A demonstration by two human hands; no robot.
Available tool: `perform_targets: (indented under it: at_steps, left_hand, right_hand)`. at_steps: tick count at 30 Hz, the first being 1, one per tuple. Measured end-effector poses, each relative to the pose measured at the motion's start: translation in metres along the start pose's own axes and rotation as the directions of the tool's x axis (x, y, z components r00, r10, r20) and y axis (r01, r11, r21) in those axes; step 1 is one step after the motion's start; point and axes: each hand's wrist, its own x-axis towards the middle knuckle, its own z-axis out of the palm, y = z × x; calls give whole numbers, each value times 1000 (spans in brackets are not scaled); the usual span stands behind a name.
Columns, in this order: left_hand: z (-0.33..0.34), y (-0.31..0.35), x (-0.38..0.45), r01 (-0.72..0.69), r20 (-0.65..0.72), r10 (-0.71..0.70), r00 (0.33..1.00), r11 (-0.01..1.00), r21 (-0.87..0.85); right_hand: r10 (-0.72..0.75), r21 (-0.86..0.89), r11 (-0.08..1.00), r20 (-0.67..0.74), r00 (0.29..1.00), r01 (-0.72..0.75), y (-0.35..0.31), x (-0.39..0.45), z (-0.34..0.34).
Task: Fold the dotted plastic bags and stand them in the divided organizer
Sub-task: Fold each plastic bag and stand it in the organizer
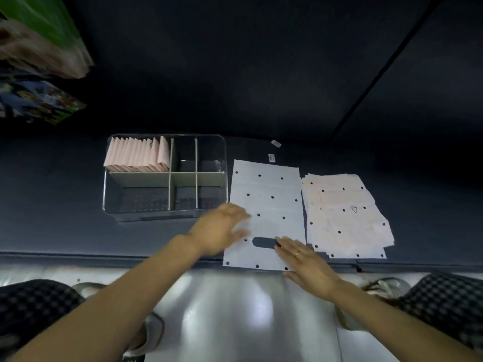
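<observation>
Nearest the camera, two bare forearms reach forward over a shiny grey surface (235, 309), with checked trouser legs (34, 304) at either edge of the view. Beyond that surface lies the dark table (261, 100), and the landmark on it is the clear divided organizer (224, 152).

Just right of the organizer a single white dotted plastic bag (269, 189) lies flat, its oval handle cutout (262, 242) at the near end. The left hand (219, 231) rests on the bag's near left edge, close to the organizer's near right corner; it is blurred, but the fingers look spread and straight, gripping nothing. The right hand (305, 262) lies palm down on the bag's near right part, fingers straight and pressed flat, fingertips touching the right end of the cutout, with a ring (297, 254) on one finger.

Further right of the organizer, just beside the flat bag, sits a loose stack of dotted bags (345, 218), the top one bearing a small triangle mark.

In the organizer's far left compartment a row of folded pink bags (138, 155) stands upright, packed side by side. The other compartments show only the dark table through the clear floor.

Beyond the flat bag, two small labels (272, 157) lie on the table. Far left of the organizer, colourful blurred packages (39, 48) are at the top corner.
</observation>
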Motion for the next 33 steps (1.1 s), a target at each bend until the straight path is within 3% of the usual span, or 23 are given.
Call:
perform_targets:
  at_steps: [2,3,5,7,9,11,14,17,19,21,25,28,33]
  left_hand:
    - [32,13,-9,-13,337,-8,942,998,62]
    - [43,14,-14,-23,408,-15,913,996,88]
    - [52,13,-21,-38,434,-15,901,993,114]
    - [45,14,-21,-12,395,-13,919,998,62]
    - [28,22,-13,50,261,-29,965,996,-75]
    - [8,35,-2,74,3,-76,997,958,-277]
    - [-12,52,15,11,-377,-226,898,869,-495]
    - [-13,56,25,-41,-602,-203,772,929,-367]
    - [-2,54,26,-66,-656,-92,749,975,-212]
    - [17,53,21,-92,-602,30,798,993,-73]
    - [69,52,4,-139,-349,197,916,973,183]
    - [93,47,-7,-123,-177,199,964,923,365]
    - [107,35,-18,-70,-94,122,988,900,430]
  right_hand:
    - [-2,137,990,-72,997,12,2,-3,-1]
    - [48,247,968,-21,999,-41,3,-4,-7]
    - [106,386,910,138,985,-152,10,-5,-19]
    - [63,472,863,257,964,-182,20,-4,-35]
    - [-5,581,792,316,949,-189,30,1,-56]
    - [-8,672,705,326,945,-226,42,10,-79]
    - [131,723,639,236,963,-264,66,35,-100]
    - [256,643,701,177,950,-308,89,71,-99]
    - [319,576,727,199,927,-374,98,93,-88]
    - [356,521,741,230,906,-423,102,109,-74]
    - [388,474,742,272,880,-474,102,122,-52]
    - [413,460,739,269,870,-493,100,124,-41]
    - [449,465,730,226,864,-501,99,122,-31]
